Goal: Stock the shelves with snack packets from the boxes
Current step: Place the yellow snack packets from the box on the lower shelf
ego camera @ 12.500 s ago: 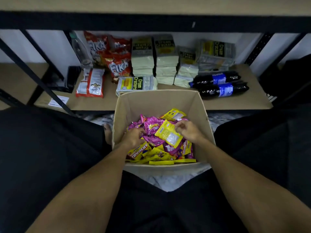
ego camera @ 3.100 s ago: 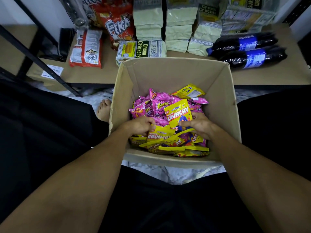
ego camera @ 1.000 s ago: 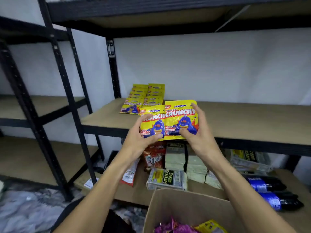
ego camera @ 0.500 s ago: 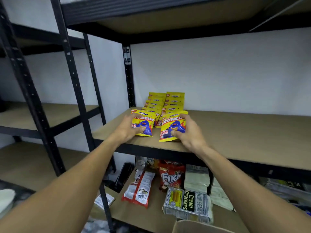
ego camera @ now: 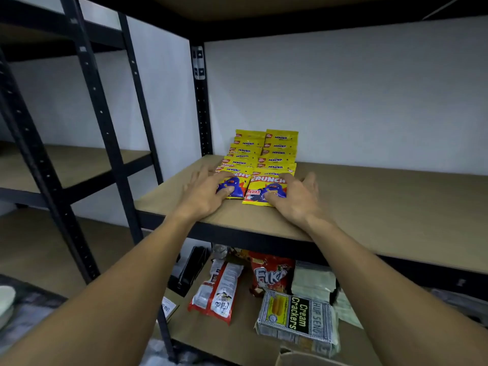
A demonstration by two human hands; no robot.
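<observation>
Laying front pair | left hand (ego camera: 203,198) and right hand (ego camera: 297,200) rest spread, unclenched fingers (ego camera: 202,178) on two yellow packets (ego camera: 264,187) | packets overlap the rows (ego camera: 266,153) on the shelf (ego camera: 383,204), likely keeping labels readable.

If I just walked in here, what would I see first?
The bright yellow snack packets, lined up in two rows at the left of the middle shelf. The left hand and right hand rest on the front two packets. Below, on the lower shelf, sit a red Fika bag and a Cream Crackers pack.
</observation>
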